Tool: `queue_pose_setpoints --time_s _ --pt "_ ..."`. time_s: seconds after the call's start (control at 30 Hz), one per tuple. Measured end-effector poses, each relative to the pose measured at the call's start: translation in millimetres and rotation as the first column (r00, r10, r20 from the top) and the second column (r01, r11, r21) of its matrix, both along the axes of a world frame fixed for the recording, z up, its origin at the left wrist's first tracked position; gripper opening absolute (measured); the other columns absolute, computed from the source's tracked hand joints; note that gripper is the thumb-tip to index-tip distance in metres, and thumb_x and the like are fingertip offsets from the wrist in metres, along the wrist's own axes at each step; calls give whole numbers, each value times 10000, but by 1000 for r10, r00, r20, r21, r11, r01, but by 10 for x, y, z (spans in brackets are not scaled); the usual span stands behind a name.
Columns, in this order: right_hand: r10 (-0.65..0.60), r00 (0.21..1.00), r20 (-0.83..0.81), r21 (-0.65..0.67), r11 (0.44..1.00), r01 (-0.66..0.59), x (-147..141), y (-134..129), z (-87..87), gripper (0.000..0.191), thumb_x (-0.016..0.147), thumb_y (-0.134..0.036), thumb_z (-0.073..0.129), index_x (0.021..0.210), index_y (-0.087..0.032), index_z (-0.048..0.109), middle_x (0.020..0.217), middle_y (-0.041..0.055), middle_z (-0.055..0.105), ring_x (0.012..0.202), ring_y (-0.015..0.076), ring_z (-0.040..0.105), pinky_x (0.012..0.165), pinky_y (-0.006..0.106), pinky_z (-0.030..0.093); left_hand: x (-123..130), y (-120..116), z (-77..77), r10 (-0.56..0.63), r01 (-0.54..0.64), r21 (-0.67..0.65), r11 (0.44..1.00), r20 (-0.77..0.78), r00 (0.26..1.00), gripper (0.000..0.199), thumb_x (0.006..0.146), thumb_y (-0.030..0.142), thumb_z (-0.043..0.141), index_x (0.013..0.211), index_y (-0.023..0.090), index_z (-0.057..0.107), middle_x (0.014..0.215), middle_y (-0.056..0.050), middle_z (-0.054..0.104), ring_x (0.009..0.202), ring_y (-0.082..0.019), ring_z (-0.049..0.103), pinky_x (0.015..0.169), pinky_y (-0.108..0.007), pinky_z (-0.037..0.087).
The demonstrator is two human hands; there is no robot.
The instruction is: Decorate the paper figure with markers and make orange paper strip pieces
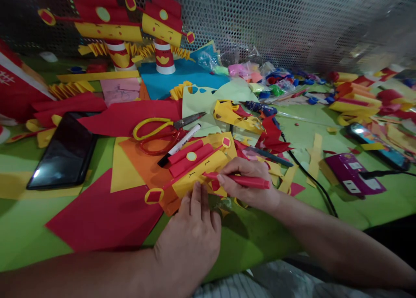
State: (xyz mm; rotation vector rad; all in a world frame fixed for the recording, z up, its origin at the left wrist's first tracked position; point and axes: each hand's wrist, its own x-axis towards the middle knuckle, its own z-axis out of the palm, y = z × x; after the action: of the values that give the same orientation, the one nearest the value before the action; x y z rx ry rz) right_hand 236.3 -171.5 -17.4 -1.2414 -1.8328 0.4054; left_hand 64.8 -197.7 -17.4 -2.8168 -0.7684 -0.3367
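The yellow paper roll with red paper hat (194, 164) is lying on the near side of the yellow-and-red-handled metal scissors (178, 124), its long axis rising rightward. The left hand (193, 233), nearer, is touching it with extended fingers; rightward, the right hand (255, 196) is gripping a slim red marker (251, 181).

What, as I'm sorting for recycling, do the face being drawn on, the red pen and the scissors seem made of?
Face: probably matte paper or card, bent in a smooth curve.
Red pen: likely smooth plastic; its barrel looks rigid, evenly coloured.
Scissors: grey, faintly shiny blades suggest metal; smooth yellow and red handles look plastic, possibly coated metal.
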Motion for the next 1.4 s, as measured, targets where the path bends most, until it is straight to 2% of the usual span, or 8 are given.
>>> queue_pose_setpoints --time_s 0.47,0.63,0.77,0.87,1.0,1.1,1.27,1.4 --pt "12 1000 -10 -16 1000 -12 5 -4 -19 144 759 -195 592 627 -206 538 534 -25 618 429 69 547 400 151 416 8 14 14 7 -6 34 999 -20 1000 163 719 121 468 636 110 608 970 -236 690 967 -321 651 725 -371 520" --pt "-10 988 -153 -70 998 -1 69 -31 -39 113 767 -241 613 671 -217 559 542 -21 621 419 96 541 400 211 424 7 13 17 -1 2 48 999 -16 1000 149 714 166 499 648 110 621 992 -241 682 969 -336 646 756 -402 508" --pt "-71 944 -321 -78 996 49 115 -30 -97 100 761 -291 655 722 -235 581 608 -18 640 604 154 631 611 303 521 5 -15 28 -8 9 59 998 -14 1000 166 732 215 523 658 115 634 1043 -226 670 1013 -349 625 777 -425 505" --pt "-97 897 -432 -101 993 59 116 2 -135 109 769 -327 658 742 -248 588 582 -29 635 675 169 643 772 367 517 4 -27 43 -20 21 56 998 -15 1000 160 728 214 530 675 114 643 1084 -220 654 1034 -362 612 778 -436 505" --pt "-120 781 -612 -193 981 -1 101 58 -157 127 796 -353 631 748 -248 579 571 -42 641 547 133 602 635 317 520 7 -20 57 -28 28 60 998 0 1000 175 742 203 513 725 109 660 1081 -211 658 1020 -357 620 771 -440 513" --pt "-145 729 -669 -249 968 -37 90 78 -151 154 792 -362 636 729 -233 582 554 -42 636 538 130 603 573 286 500 6 -19 59 -7 6 68 998 6 1000 170 746 185 509 722 108 659 1056 -214 667 988 -352 636 756 -439 521" --pt "-165 724 -670 -316 946 -76 87 57 -148 168 772 -364 658 730 -225 576 578 -44 652 551 128 617 567 269 493 -7 -18 60 66 -63 63 996 -51 997 180 774 215 533 764 107 677 1069 -227 659 993 -346 635 778 -458 515" --pt "-177 757 -629 -361 929 -84 105 29 -177 147 782 -353 655 752 -231 578 582 -45 661 563 125 628 559 250 474 -14 -8 68 115 -111 46 993 -85 990 176 769 265 586 767 127 695 1063 -212 668 980 -353 638 772 -487 509"
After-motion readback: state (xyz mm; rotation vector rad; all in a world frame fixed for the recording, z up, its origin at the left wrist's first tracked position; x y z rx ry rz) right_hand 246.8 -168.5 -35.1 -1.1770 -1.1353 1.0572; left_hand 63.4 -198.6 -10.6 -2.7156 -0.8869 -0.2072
